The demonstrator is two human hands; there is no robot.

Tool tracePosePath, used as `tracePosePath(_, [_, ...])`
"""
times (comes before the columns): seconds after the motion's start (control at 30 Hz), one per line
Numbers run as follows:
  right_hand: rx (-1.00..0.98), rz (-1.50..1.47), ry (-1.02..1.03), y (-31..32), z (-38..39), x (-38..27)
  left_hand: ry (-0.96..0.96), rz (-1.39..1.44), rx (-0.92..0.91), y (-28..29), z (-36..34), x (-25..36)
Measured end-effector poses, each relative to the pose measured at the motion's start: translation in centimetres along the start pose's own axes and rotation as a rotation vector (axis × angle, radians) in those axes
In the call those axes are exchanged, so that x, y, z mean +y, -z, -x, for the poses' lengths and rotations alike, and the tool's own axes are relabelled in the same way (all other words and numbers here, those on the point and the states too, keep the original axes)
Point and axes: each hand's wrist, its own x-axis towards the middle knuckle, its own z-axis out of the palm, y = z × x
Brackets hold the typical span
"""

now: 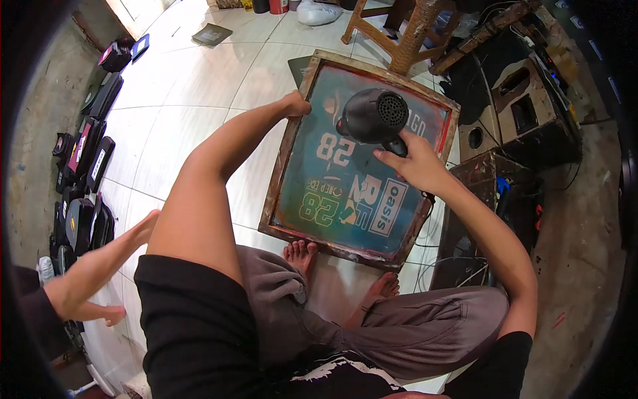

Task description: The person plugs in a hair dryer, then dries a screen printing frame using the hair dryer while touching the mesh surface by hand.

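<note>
Fingers of right hand (423, 167) curled round hair dryer (372, 116) handle. I see left hand (297, 105) clasping wooden frame (284, 166), ten o'clock edge.

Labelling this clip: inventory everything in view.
screen: 1, teal, wood-framed, centre
dryer: 1, black, over screen
stool: 1, tan, top right
boxes: at least 2, black/tan, right
bag: 1, white, top
sheet: 1, dark, upper left
small goods: many, mostly dark, left
floor: 1, white-tiled, beneath
co-worker's arm: at least 1, dark-sleeved, left
T-shirt: 1, black, bottom
trousers: 1, grey, bottom
feet: 2, bare, below screen
left grip: 1, bare, screen's left edge
right grip: 1, bare, on dryer
</note>
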Motion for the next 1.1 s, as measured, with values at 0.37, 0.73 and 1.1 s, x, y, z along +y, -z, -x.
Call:
tracePosePath(0.37, [-0.128, -0.072, 0.021, -2.9, -0.5, -1.7, 0.022, 0.017, 0.028, -0.5, -0.7, -0.6])
tracePosePath(0.73, [-0.226, 0.038, 0.023, -1.4, 0.2, -0.8, -0.019, 0.018, -0.041, -0.1, -0.2, 0.0])
tracePosePath(1.1, [-0.056, 0.105, -0.191, 1.3, 3.3, 2.5, -0.034, -0.008, 0.030, 0.0, 1.0, 0.5])
